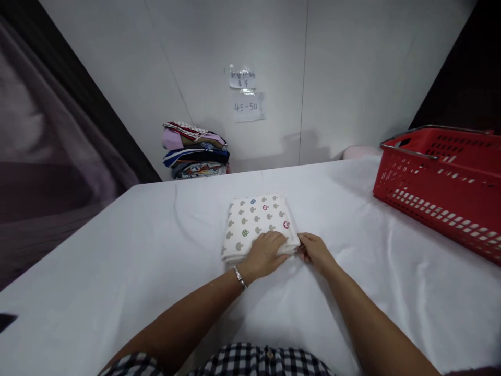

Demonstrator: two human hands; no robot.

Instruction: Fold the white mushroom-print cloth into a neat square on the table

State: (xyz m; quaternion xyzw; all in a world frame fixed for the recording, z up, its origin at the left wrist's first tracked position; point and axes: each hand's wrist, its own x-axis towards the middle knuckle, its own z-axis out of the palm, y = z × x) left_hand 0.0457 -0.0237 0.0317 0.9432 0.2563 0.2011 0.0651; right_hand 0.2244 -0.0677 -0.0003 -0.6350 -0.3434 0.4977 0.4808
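Under your flattened left hand (266, 254), the folded mushroom-print cloth (256, 216) looks soft, light; your right hand (315, 250) pinches its corner, a sound hold.

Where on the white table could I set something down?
The white table is bare left of the folded cloth, and between it and the red basket. Crowded: the cloth's near right part, where the left hand and right hand touch it.
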